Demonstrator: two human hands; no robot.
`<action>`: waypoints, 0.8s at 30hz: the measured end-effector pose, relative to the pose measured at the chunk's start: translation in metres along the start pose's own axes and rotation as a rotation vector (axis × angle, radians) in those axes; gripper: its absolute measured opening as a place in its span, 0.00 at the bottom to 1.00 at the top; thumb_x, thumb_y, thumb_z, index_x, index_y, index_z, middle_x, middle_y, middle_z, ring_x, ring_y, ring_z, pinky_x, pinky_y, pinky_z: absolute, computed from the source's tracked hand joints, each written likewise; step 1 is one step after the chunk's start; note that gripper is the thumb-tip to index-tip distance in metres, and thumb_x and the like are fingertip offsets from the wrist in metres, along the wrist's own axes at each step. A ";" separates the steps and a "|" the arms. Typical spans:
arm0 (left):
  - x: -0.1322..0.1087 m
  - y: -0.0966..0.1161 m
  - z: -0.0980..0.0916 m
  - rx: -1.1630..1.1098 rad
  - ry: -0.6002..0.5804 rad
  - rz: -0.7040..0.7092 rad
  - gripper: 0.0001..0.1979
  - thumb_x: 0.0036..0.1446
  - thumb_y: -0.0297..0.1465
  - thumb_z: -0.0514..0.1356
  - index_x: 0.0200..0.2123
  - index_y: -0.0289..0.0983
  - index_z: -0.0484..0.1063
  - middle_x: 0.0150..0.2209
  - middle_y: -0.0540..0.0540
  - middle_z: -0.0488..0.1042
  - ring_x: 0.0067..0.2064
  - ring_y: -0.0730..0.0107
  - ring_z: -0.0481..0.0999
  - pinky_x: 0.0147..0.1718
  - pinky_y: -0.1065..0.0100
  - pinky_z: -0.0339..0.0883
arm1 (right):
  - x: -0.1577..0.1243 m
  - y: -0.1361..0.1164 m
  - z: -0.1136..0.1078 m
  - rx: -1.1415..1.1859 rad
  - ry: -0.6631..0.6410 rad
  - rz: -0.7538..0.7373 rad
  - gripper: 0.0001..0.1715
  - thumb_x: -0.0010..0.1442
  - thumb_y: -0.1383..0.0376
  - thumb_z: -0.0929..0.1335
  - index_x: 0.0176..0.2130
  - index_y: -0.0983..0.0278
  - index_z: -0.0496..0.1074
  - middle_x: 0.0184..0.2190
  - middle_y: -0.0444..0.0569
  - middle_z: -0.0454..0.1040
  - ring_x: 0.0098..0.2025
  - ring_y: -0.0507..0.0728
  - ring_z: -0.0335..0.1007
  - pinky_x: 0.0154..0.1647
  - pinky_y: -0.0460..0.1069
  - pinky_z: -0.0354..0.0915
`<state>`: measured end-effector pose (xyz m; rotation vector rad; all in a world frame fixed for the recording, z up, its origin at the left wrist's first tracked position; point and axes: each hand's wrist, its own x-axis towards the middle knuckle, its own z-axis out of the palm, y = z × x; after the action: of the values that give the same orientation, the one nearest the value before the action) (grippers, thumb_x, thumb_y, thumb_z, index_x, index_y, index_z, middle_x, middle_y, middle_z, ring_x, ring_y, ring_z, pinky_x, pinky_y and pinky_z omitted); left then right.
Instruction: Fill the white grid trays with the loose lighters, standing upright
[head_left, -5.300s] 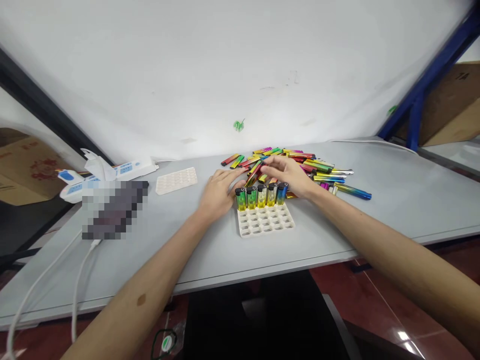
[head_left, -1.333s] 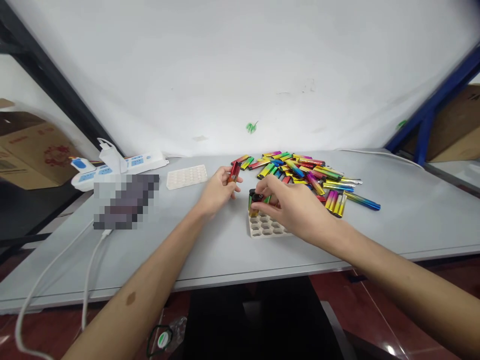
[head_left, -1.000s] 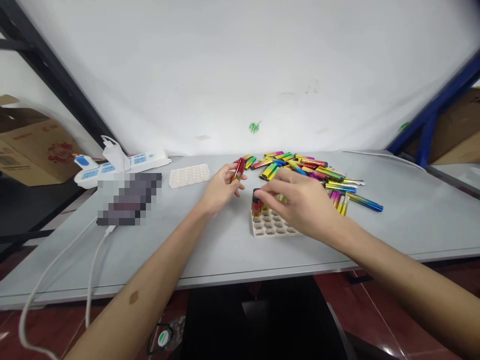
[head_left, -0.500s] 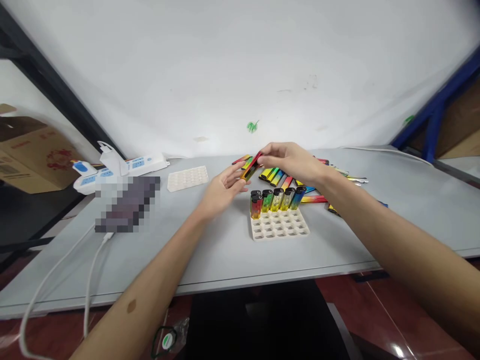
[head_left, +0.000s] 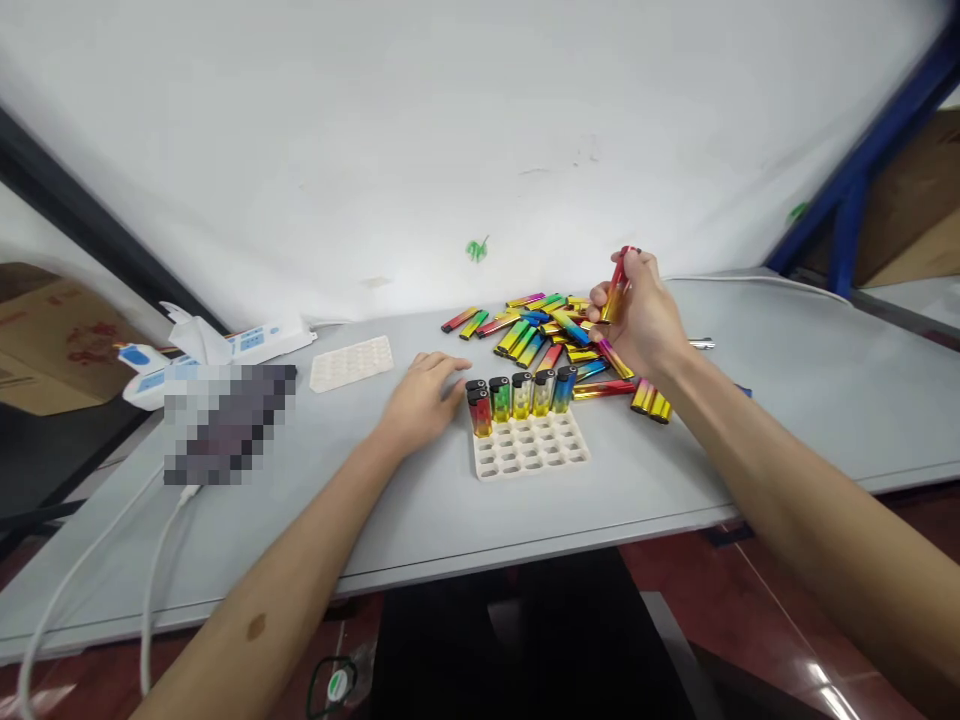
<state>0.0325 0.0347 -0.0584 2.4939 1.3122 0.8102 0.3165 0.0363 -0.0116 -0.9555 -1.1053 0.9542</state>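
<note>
My right hand [head_left: 636, 305] is raised above the right side of a pile of shiny lighter sleeves [head_left: 525, 335], its fingers closed around a red-and-gold lighter sleeve [head_left: 616, 290] held nearly upright. Just left of the cream-coloured tray [head_left: 532, 450], my left hand [head_left: 424, 400] lies low over the table, fingers stretched out and holding nothing. Several clear-bodied lighters with black tops stand in the tray's far rows, among them a red lighter [head_left: 481, 412], a green lighter [head_left: 500, 398] and a blue lighter [head_left: 564, 390].
A second cream tray [head_left: 351, 363] lies to the left on the grey table [head_left: 420, 510]. Beyond it are a white power strip [head_left: 255, 343] with plugs and a blurred-out dark object [head_left: 240, 415] with a white cable [head_left: 150, 600]. A white wall [head_left: 420, 150] rises behind.
My right hand has moved right, away from my left hand, carrying the red-and-gold sleeve. My left hand has let go and come down toward the table. The view has shifted slightly.
</note>
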 end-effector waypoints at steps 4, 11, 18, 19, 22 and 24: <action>-0.001 0.000 -0.001 -0.030 0.031 -0.048 0.13 0.56 0.26 0.57 0.43 0.41 0.75 0.45 0.42 0.77 0.50 0.51 0.70 0.51 0.53 0.63 | -0.003 -0.001 0.005 0.025 -0.037 0.002 0.24 0.58 0.42 0.66 0.44 0.52 0.58 0.21 0.37 0.63 0.19 0.50 0.60 0.16 0.46 0.53; 0.002 0.012 -0.014 -0.125 0.260 -0.113 0.08 0.62 0.32 0.56 0.41 0.42 0.75 0.41 0.45 0.78 0.43 0.57 0.72 0.47 0.58 0.63 | 0.000 0.007 0.002 0.033 -0.084 0.135 0.33 0.57 0.34 0.59 0.28 0.59 0.63 0.14 0.38 0.53 0.14 0.48 0.43 0.13 0.47 0.41; 0.008 0.103 -0.018 0.006 0.299 0.259 0.09 0.64 0.29 0.54 0.42 0.39 0.74 0.42 0.44 0.77 0.47 0.57 0.70 0.51 0.56 0.60 | 0.012 0.009 -0.013 0.023 0.028 0.170 0.34 0.60 0.37 0.59 0.18 0.59 0.53 0.11 0.37 0.43 0.12 0.47 0.36 0.12 0.47 0.36; 0.009 0.120 -0.013 0.046 0.204 0.351 0.09 0.64 0.31 0.54 0.43 0.39 0.74 0.42 0.44 0.77 0.46 0.57 0.70 0.52 0.56 0.59 | 0.014 0.009 -0.014 0.021 0.033 0.165 0.35 0.60 0.38 0.59 0.18 0.59 0.53 0.11 0.37 0.44 0.12 0.47 0.36 0.11 0.46 0.36; 0.012 0.160 0.004 0.245 -0.125 0.525 0.12 0.65 0.33 0.53 0.45 0.36 0.74 0.41 0.42 0.76 0.47 0.55 0.71 0.49 0.54 0.62 | 0.016 0.008 -0.017 0.018 0.058 0.148 0.34 0.62 0.41 0.59 0.17 0.59 0.52 0.11 0.37 0.44 0.11 0.46 0.37 0.11 0.46 0.36; 0.015 0.177 0.018 0.354 -0.276 0.538 0.14 0.65 0.31 0.52 0.45 0.32 0.74 0.43 0.39 0.77 0.47 0.54 0.72 0.48 0.55 0.64 | 0.016 0.007 -0.017 0.016 0.083 0.153 0.32 0.62 0.44 0.59 0.17 0.60 0.53 0.11 0.37 0.45 0.11 0.46 0.37 0.12 0.46 0.37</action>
<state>0.1725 -0.0555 0.0067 3.1620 0.7474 0.3080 0.3347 0.0509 -0.0172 -1.0693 -0.9641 1.0362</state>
